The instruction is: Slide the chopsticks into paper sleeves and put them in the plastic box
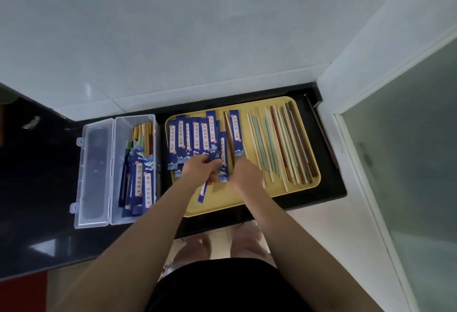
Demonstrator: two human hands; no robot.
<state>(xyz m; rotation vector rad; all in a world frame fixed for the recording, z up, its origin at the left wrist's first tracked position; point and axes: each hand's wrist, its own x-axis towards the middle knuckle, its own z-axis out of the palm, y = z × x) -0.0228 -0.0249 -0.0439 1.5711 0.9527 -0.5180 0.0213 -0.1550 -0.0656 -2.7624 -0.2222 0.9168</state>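
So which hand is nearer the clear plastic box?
Left. The left hand holds a blue sleeve over the yellow tray, just right of the plastic box; the right hand is farther right.

On the counter (37,188) before you, the plastic box (134,170) stands to the left of the tray (306,185). Its lid (95,173) lies open on the box's left side. Sleeved chopsticks (141,175) lie in the box. On the tray, paper sleeves (195,138) occupy the left half and bare chopsticks (284,143) the right half.
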